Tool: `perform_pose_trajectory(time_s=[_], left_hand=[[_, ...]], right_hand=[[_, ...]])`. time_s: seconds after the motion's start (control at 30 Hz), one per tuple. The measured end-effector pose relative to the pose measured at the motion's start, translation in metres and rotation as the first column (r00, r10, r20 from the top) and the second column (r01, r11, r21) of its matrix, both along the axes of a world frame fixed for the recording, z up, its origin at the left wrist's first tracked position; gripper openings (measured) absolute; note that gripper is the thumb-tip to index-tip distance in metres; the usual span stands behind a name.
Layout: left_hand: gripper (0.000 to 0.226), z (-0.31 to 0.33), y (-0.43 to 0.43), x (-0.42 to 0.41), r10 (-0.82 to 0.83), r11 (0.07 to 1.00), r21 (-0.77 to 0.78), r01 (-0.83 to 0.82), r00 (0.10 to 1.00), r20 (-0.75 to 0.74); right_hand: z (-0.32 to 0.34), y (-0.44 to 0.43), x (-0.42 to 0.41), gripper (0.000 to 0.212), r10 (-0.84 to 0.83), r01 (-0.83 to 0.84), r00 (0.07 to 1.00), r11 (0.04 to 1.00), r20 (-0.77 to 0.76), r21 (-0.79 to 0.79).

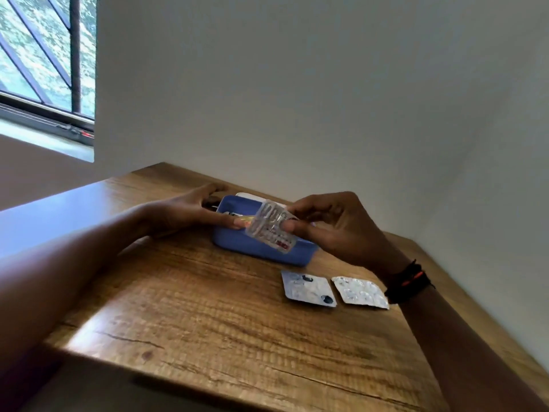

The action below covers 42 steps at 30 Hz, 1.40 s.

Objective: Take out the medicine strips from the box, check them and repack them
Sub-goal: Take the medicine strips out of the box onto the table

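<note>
The right hand (332, 226) pinches a silver foil medicine strip (271, 228) over the blue plastic box (255, 248); the left hand (184, 211), fingers straight, touches the box's left rim.

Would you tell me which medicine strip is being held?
The red-printed strip, pinched by the right hand; the dark-spotted strip and plain strip lie on the table.
</note>
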<state>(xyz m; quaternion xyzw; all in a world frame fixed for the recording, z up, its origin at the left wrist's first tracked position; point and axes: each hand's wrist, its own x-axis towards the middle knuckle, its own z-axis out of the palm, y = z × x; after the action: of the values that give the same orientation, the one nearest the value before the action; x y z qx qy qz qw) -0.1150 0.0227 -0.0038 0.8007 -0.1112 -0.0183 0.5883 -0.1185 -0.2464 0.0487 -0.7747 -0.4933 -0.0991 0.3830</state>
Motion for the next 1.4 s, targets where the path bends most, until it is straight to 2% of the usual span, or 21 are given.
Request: perform_pose_trajectory(time_s=[0.1,0.17,0.23,0.27,0.4,0.5,0.57,0.67,0.77,0.87,0.93,1.0,1.07,1.13,1.27,1.4], left_hand=[[0.135,0.001,0.000,-0.001,0.016,0.999,0.033,-0.016,1.000,0.003],[0.133,0.001,-0.001,-0.002,0.028,0.998,0.055,-0.028,1.000,-0.010],[0.114,0.002,-0.003,-0.002,0.024,0.998,0.060,-0.023,1.000,-0.014],[0.112,0.003,-0.004,-0.002,0.024,0.998,0.063,-0.023,1.000,-0.011],[0.144,0.004,-0.004,-0.004,0.039,0.998,0.058,-0.038,0.999,-0.013],[0.146,0.004,-0.005,-0.004,0.024,0.999,0.046,-0.023,1.000,-0.013],[0.147,0.004,-0.004,-0.003,0.021,0.999,0.043,-0.021,1.000,-0.012],[0.148,0.005,-0.003,-0.001,0.021,0.998,0.053,-0.020,1.000,-0.021],[0.145,0.004,-0.001,0.001,0.006,0.998,0.063,-0.005,1.000,-0.028],[0.142,0.002,0.001,0.003,-0.006,0.999,0.046,0.008,0.999,-0.031],[0.142,0.002,0.003,0.005,-0.018,0.999,0.036,0.020,0.999,-0.039],[0.143,0.002,0.005,0.005,-0.031,0.999,0.021,0.032,0.998,-0.052],[0.141,0.000,0.007,0.006,-0.042,0.999,0.026,0.043,0.998,-0.054],[0.133,0.000,0.007,0.007,-0.047,0.997,0.056,0.050,0.998,-0.048],[0.124,0.001,0.007,0.008,-0.047,0.995,0.083,0.050,0.998,-0.034],[0.124,0.001,0.007,0.009,-0.045,0.995,0.093,0.047,0.999,-0.020]], right_hand=[[-0.005,0.006,-0.002,0.024,-0.018,-0.022,0.984,0.975,-0.180,-0.220],[-0.008,0.009,-0.002,0.026,-0.054,-0.020,0.976,0.941,-0.209,-0.337],[-0.008,0.011,-0.002,0.026,-0.075,-0.001,0.977,0.936,-0.202,-0.352],[-0.008,0.011,-0.002,0.026,-0.082,0.007,0.976,0.938,-0.201,-0.347],[-0.009,0.013,-0.005,0.025,-0.102,0.019,0.976,0.921,-0.192,-0.389],[-0.009,0.014,-0.007,0.024,-0.118,0.006,0.964,0.904,-0.237,-0.428],[-0.010,0.013,-0.008,0.023,-0.115,0.012,0.974,0.886,-0.196,-0.464],[-0.010,0.014,-0.009,0.025,-0.108,0.053,0.987,0.914,-0.116,-0.402],[-0.005,0.014,-0.004,0.033,-0.134,0.113,0.986,0.975,-0.102,-0.191],[-0.002,0.017,0.012,0.022,-0.254,0.254,0.966,0.967,-0.046,-0.012],[-0.003,0.024,0.023,0.019,-0.354,0.351,0.934,0.935,-0.045,-0.049],[-0.006,0.033,0.032,0.021,-0.421,0.404,0.906,0.890,-0.040,-0.209],[-0.009,0.043,0.040,0.030,-0.455,0.412,0.890,0.826,-0.022,-0.384],[-0.011,0.051,0.043,0.037,-0.459,0.379,0.886,0.800,-0.068,-0.464],[-0.014,0.062,0.045,0.041,-0.459,0.351,0.872,0.829,-0.172,-0.436],[-0.016,0.057,0.047,0.040,-0.444,0.374,0.848,0.888,-0.288,-0.266]])
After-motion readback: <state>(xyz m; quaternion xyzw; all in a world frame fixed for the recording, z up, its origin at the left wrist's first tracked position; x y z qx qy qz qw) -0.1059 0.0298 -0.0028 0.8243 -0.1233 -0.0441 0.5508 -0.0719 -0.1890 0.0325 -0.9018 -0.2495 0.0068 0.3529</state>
